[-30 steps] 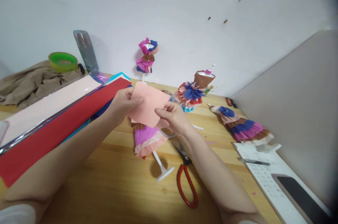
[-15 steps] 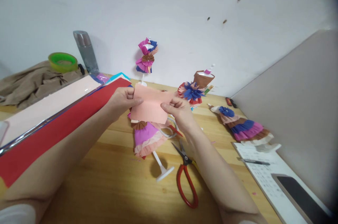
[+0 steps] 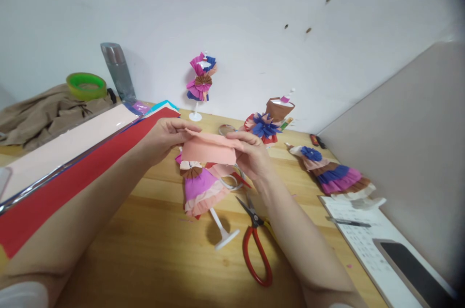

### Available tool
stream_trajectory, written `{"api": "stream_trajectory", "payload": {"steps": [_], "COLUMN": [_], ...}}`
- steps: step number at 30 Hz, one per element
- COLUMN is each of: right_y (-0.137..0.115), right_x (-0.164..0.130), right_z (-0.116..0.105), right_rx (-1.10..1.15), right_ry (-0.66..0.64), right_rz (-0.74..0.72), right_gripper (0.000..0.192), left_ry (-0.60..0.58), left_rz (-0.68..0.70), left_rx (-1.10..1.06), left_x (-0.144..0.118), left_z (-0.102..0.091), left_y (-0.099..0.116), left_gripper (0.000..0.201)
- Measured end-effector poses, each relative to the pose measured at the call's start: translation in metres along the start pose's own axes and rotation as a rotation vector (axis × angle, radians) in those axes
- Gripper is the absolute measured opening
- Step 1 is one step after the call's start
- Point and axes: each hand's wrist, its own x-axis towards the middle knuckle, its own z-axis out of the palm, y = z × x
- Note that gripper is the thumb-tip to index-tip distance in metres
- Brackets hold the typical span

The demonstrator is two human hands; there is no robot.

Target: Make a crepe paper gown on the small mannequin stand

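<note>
A piece of peach crepe paper [image 3: 209, 152] is stretched between my two hands above the table, its upper edge bent over toward me. My left hand [image 3: 165, 137] pinches its left end, and my right hand [image 3: 252, 153] grips the right end. Below the paper lies a small dress form in a purple and peach paper skirt [image 3: 203, 191], tipped over, its white stand [image 3: 227, 238] pointing toward me. The sheet hides part of its top. Red-handled scissors [image 3: 257, 245] rest beside my right forearm, blades partly apart.
Two dressed forms, one pink and blue [image 3: 201, 78], one brown and red [image 3: 267, 124], stand by the wall. Another paper dress [image 3: 334, 175] lies at right near a whiteboard with a phone [image 3: 414, 269]. Red paper [image 3: 90, 172], a bottle [image 3: 118, 70] and green tape [image 3: 86, 85] are at left.
The peach paper was held up nearly flat; now its top edge is folded over and it looks shorter. My fingers have shifted to its upper corners.
</note>
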Motion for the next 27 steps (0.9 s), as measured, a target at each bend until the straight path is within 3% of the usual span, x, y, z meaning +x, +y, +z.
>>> {"api": "stream_trajectory", "payload": {"steps": [5,11,17,22,27], "right_y": [-0.002,-0.003,-0.003,-0.007,-0.005], "right_x": [-0.002,0.0,0.001,-0.002,0.0], "right_z": [0.0,-0.006,-0.014,-0.008,-0.014], "right_rx": [-0.067,-0.215,-0.357,-0.481,-0.518], "right_ry": [-0.037,-0.128,-0.228,-0.216,-0.222], "right_rz": [-0.055,-0.224,-0.344,-0.431,-0.427], "right_gripper": [0.011,0.012,0.013,0.016,0.028], "left_ry": [-0.012,-0.039,-0.06,-0.096,-0.165], "left_rz": [0.052,0.104,0.087,0.099,0.002], "left_rx": [0.095,0.232,0.365,0.509,0.575], "left_x": [0.0,-0.002,-0.001,0.001,0.0], "left_z": [-0.004,-0.008,-0.014,-0.017,-0.016], "left_y": [0.004,0.008,0.012,0.016,0.022], "left_gripper": [0.016,0.009,0.014,0.026,0.029]}}
